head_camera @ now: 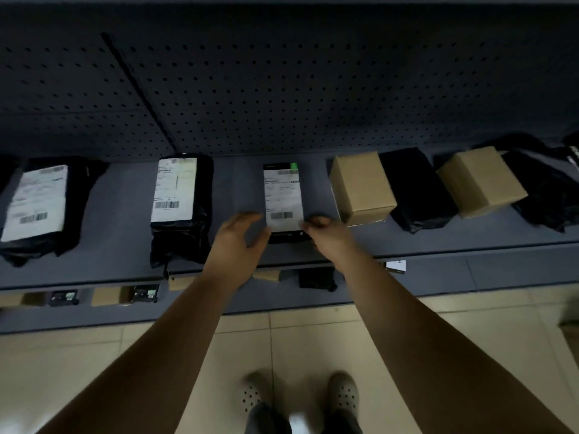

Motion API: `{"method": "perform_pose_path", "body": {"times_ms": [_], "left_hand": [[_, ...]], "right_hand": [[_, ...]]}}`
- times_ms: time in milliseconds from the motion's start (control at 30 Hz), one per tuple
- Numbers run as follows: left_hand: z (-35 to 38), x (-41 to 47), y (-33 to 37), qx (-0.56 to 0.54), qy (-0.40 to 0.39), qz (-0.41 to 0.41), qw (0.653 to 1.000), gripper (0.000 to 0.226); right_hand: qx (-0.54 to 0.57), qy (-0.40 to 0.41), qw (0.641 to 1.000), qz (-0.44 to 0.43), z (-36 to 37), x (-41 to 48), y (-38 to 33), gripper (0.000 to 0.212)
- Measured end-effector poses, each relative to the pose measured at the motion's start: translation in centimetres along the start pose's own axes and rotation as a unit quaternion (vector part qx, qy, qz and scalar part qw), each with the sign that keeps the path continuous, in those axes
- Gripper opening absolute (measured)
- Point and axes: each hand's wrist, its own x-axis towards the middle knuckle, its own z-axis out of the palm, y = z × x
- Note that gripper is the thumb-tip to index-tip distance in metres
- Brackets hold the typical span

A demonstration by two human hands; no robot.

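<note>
A flat black device (283, 195) that looks like a phone lies lengthwise over the grey shelf (125, 195), its screen showing a white shipping label with barcodes and a green patch at the top corner. My right hand (322, 234) grips its near right corner with curled fingers. My left hand (239, 242) is beside its near left edge, fingers spread and relaxed, the thumb at the edge. Whether the thumb touches it is unclear.
Two black parcels with white labels (34, 202) (180, 195) lie to the left. To the right are two cardboard boxes (360, 189) (479, 181) and black bags (416, 189) (548, 189). Pegboard (282, 89) backs the shelf. A lower shelf (106, 296) holds small boxes above a tiled floor.
</note>
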Motion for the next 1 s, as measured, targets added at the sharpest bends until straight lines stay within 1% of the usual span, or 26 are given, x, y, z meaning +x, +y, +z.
{"method": "perform_pose_path", "body": {"times_ms": [67, 133, 167, 200, 233, 267, 300, 333, 400, 433, 500, 533, 567, 600, 633, 667, 700, 767, 800, 833, 900, 933, 1000], "left_hand": [[1.4, 0.7, 1.1, -0.008, -0.017, 0.012, 1.0, 0.037], [3.3, 1.5, 2.5, -0.02, -0.034, 0.024, 0.999, 0.038], [4.5, 1.8, 3.3, -0.025, -0.045, 0.029, 0.998, 0.04], [5.7, 2.1, 4.1, -0.026, -0.058, 0.036, 0.997, 0.044], [7.0, 2.6, 5.1, -0.021, -0.074, 0.037, 0.996, 0.049], [8.2, 3.1, 6.0, -0.015, -0.088, 0.03, 0.996, 0.053], [9.5, 3.7, 6.7, -0.011, -0.099, 0.018, 0.995, 0.056], [10.7, 4.3, 7.3, -0.01, -0.103, 0.007, 0.995, 0.057], [12.9, 5.4, 7.8, -0.021, -0.106, -0.003, 0.994, 0.054], [13.8, 5.7, 7.7, -0.036, -0.103, -0.012, 0.994, 0.053], [14.5, 5.5, 7.5, -0.07, -0.067, -0.044, 0.994, 0.055], [14.5, 5.1, 7.3, -0.078, -0.03, -0.044, 0.995, 0.055], [14.3, 4.6, 7.2, -0.074, 0.012, -0.025, 0.997, 0.055], [14.1, 4.2, 7.1, -0.063, 0.048, 0.013, 0.997, 0.055], [13.8, 3.8, 7.1, -0.05, 0.07, 0.057, 0.995, 0.054], [13.6, 3.4, 7.2, -0.038, 0.076, 0.096, 0.992, 0.053], [13.3, 3.2, 7.2, -0.029, 0.068, 0.121, 0.99, 0.052], [13.3, 2.8, 7.5, -0.016, 0.044, 0.171, 0.984, 0.057], [13.5, 2.5, 7.9, -0.012, 0.033, 0.184, 0.982, 0.062], [13.7, 2.2, 8.3, -0.013, 0.029, 0.178, 0.984, 0.068], [13.9, 1.8, 8.8, -0.038, 0.044, 0.119, 0.991, 0.08], [14.2, 1.9, 8.4, -0.056, 0.056, 0.084, 0.993, 0.085], [14.6, 1.9, 8.2, -0.094, 0.059, 0.017, 0.994, 0.088]], "right_hand": [[0.0, 0.048, 0.998, -0.032, -2.4, -1.0, 0.8, 0.035], [0.037, 0.145, 0.984, -0.096, -5.2, -1.9, 1.1, 0.028], [0.037, 0.204, 0.969, -0.134, -6.7, -1.9, 1.4, 0.024], [0.016, 0.252, 0.954, -0.161, -8.1, -1.5, 1.7, 0.022], [-0.016, 0.281, 0.944, -0.174, -9.4, -1.0, 1.9, 0.022], [-0.051, 0.29, 0.939, -0.176, -10.6, -0.5, 2.1, 0.023], [-0.085, 0.275, 0.944, -0.164, -11.5, 0.1, 2.2, 0.027], [-0.112, 0.238, 0.954, -0.144, -12.0, 0.7, 2.3, 0.032], [-0.133, 0.15, 0.973, -0.112, -12.3, 1.6, 2.8, 0.041], [-0.132, 0.12, 0.978, -0.106, -12.3, 1.8, 3.0, 0.043], [-0.107, 0.092, 0.984, -0.106, -12.3, 1.7, 3.1, 0.043], [-0.079, 0.082, 0.988, -0.105, -12.3, 1.6, 3.2, 0.04], [-0.032, 0.069, 0.993, -0.095, -12.3, 1.5, 3.4, 0.037], [0.034, 0.05, 0.995, -0.074, -12.3, 1.5, 3.5, 0.037], [0.108, 0.025, 0.993, -0.038, -12.2, 1.5, 3.7, 0.04], [0.164, -0.002, 0.986, 0.006, -12.2, 1.8, 4.0, 0.046], [0.188, -0.027, 0.981, 0.044, -12.2, 2.0, 4.3, 0.053], [0.163, -0.055, 0.982, 0.082, -12.5, 2.1, 4.8, 0.061], [0.14, -0.047, 0.986, 0.079, -12.7, 2.2, 5.0, 0.06], [0.114, -0.027, 0.992, 0.054, -13.0, 2.4, 5.3, 0.058], [0.07, 0.017, 0.996, -0.043, -13.8, 2.1, 5.4, 0.053], [0.052, 0.03, 0.993, -0.097, -14.1, 1.9, 5.2, 0.051], [-0.009, 0.034, 0.983, -0.178, -14.3, 1.7, 5.1, 0.053]]}}
